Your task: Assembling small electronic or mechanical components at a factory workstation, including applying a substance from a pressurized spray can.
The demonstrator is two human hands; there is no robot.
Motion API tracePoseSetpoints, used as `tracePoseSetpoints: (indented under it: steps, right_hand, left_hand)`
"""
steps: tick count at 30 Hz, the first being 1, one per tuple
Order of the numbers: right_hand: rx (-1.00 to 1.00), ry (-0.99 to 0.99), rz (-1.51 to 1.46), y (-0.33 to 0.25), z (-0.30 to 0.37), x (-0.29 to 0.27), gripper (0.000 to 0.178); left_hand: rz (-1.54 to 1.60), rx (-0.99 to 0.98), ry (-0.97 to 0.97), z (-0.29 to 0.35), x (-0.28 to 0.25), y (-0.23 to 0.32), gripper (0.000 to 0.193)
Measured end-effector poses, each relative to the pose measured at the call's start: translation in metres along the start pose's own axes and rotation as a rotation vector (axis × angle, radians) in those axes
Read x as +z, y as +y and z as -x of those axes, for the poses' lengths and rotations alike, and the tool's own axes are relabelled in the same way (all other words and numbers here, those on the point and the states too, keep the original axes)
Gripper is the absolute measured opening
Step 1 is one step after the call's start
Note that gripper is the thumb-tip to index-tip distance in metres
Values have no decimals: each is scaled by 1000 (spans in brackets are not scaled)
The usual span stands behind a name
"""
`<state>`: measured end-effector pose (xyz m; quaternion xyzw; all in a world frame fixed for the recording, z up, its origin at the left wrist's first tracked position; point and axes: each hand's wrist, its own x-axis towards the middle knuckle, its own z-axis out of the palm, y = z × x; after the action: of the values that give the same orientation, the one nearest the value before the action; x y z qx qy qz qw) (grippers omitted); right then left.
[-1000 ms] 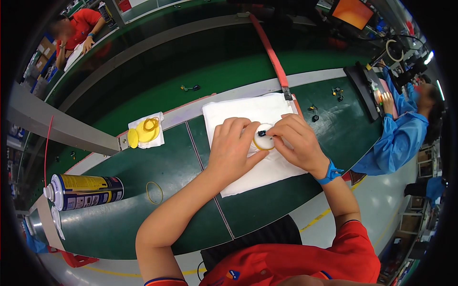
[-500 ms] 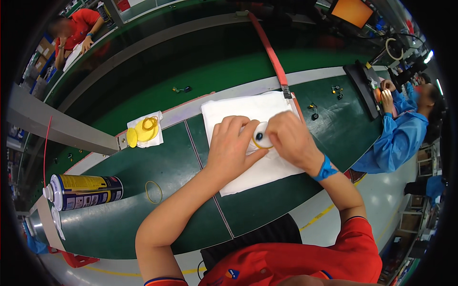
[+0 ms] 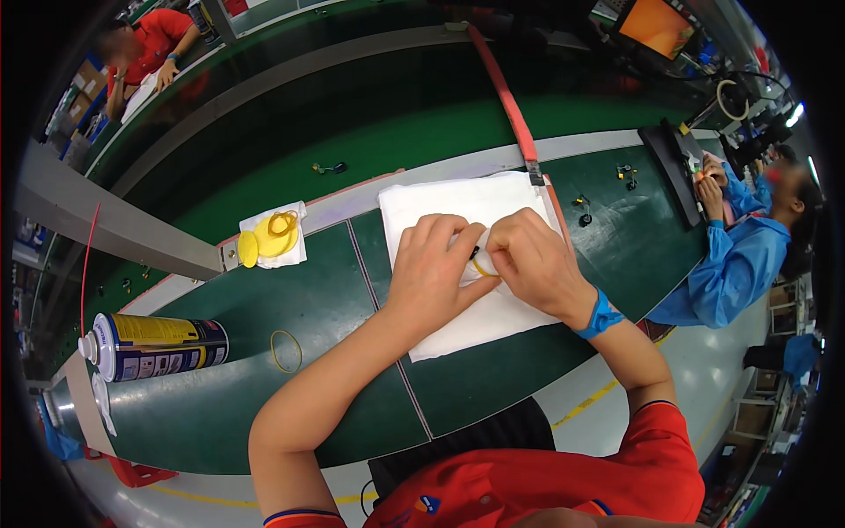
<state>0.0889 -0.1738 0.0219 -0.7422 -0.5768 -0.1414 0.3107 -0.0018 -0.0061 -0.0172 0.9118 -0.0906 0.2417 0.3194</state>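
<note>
A small white round piece with a yellow band along its edge (image 3: pixel 480 267) lies between my hands, over a folded white cloth (image 3: pixel 449 337). My left hand (image 3: pixel 434 268) is curled round its left side, thumb below and fingers above. A small dark spot shows beside the left fingertips. My right hand (image 3: pixel 532 264), with a blue wristband (image 3: pixel 601 315), has its fingers pinched together at the right side of the piece. The right fingers cover much of it, so what exactly they grip is hidden.
To the left lie a spray can (image 3: pixel 163 347), a loose yellow rubber band (image 3: pixel 286 351), and yellow discs with bands (image 3: pixel 270 237) on white paper. Small dark parts (image 3: pixel 584 209) sit to the right. A red strip (image 3: pixel 506 97) reaches the cloth. A blue-sleeved co-worker (image 3: pixel 739 264) works at right.
My right fingers have moved down and inward over the white piece, so its dark centre is now mostly covered. The left hand keeps its hold. The view has shifted slightly.
</note>
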Motion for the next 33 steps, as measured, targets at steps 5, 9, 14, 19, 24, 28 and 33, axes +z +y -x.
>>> tracePoseSetpoints:
  steps: [5, 9, 14, 19, 24, 28, 33]
  right_hand:
    - [38, 51, 62, 29, 2, -5, 26]
    - [335, 188, -72, 52, -1, -4, 20]
    - [148, -10, 22, 62, -16, 18, 20]
    - [138, -26, 132, 77, -15, -3, 19]
    - [313, 77, -95, 83, -48, -2, 17]
    - [258, 228, -224, 108, -87, 48, 21]
    - [355, 252, -9, 85, -64, -4, 27]
  left_hand:
    - [-13, -4, 5, 2, -3, 2, 55]
    - [-10, 12, 4, -2, -1, 4, 55]
    - [-10, 2, 10, 1, -4, 1, 55]
    - [1, -7, 9, 1, -5, 0, 56]
    - [9, 20, -8, -5, -1, 3, 57]
    - [-60, -10, -59, -2, 0, 3, 57]
    - [-84, -35, -80, 1, -6, 4, 58]
